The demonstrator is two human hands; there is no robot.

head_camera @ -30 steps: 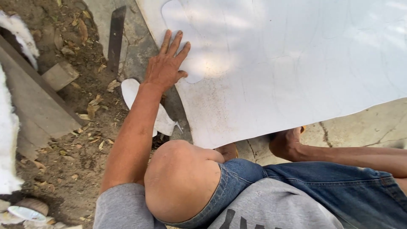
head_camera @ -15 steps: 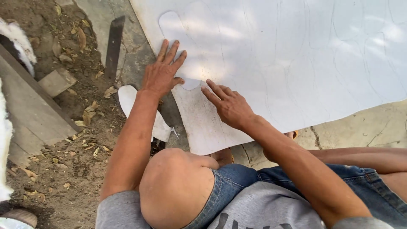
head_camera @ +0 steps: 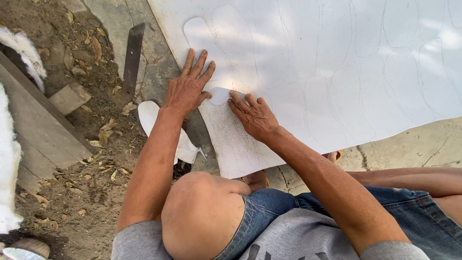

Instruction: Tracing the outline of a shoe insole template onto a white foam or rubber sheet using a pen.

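White sheet [head_camera: 308, 72] lies flat on the concrete floor [head_camera: 409, 144], pencilled with outlines. Left hand [head_camera: 185, 91], fingers spread, presses a sole-shaped template [head_camera: 202, 36] to keep it steady; right hand [head_camera: 255, 115] rests fingers together on its near end.

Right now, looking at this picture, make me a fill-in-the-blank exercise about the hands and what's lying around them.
1. Both hands rest flat on a large ____ sheet marked with pencilled outlines.
2. The left hand lies with its fingers ____, pressed on the sheet's edge.
3. The right hand has its fingertips at a small rounded template, which lies ____ the two hands.
4. A dark flat blade lies on the ground to the ____ of the sheet.

Missing words: white; spread; between; left
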